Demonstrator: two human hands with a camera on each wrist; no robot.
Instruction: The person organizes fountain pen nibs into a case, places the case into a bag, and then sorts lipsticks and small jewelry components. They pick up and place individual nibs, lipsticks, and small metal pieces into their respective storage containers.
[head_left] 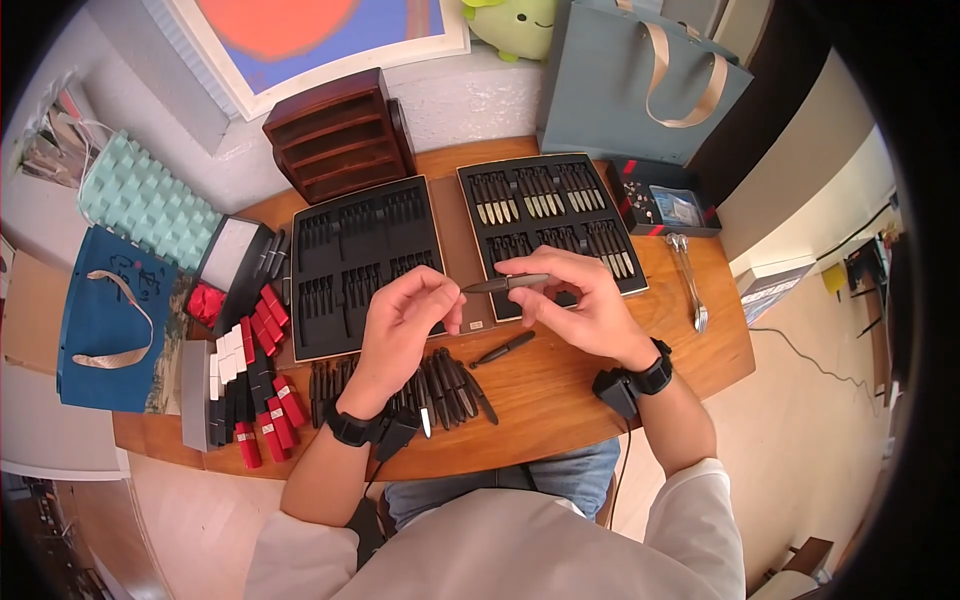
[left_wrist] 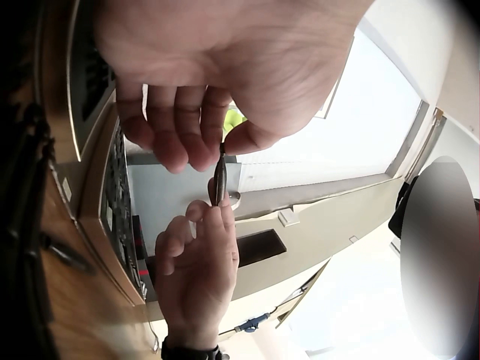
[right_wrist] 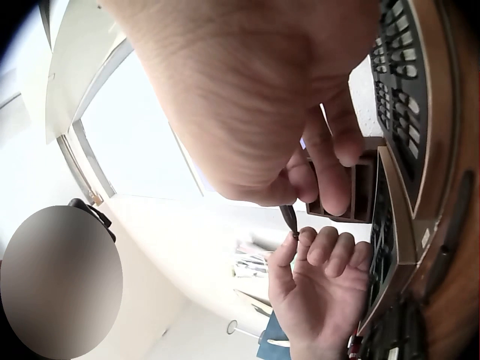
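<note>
Over the open black case (head_left: 475,324), both hands hold one slim dark pen-shaped piece (head_left: 500,284) with a tapered tip. My left hand (head_left: 395,330) pinches its narrow end between thumb and index finger, as the left wrist view also shows. The thicker end is gripped by the thumb and fingers of my right hand (head_left: 585,305). A similar dark pen-shaped piece (head_left: 503,348) lies alone on the wood below the hands. Left of it, several more such pieces (head_left: 440,390) lie side by side near my left wrist. Rows of silver-ended pieces (head_left: 540,200) fill the case's right half.
The case's left half (head_left: 350,252) has dark slots. Red and white small boxes (head_left: 268,320) crowd the table's left side by a blue bag (head_left: 115,320). A brown wooden rack (head_left: 335,135) stands behind; metal spoons (head_left: 688,280) lie right, near a black box (head_left: 640,215).
</note>
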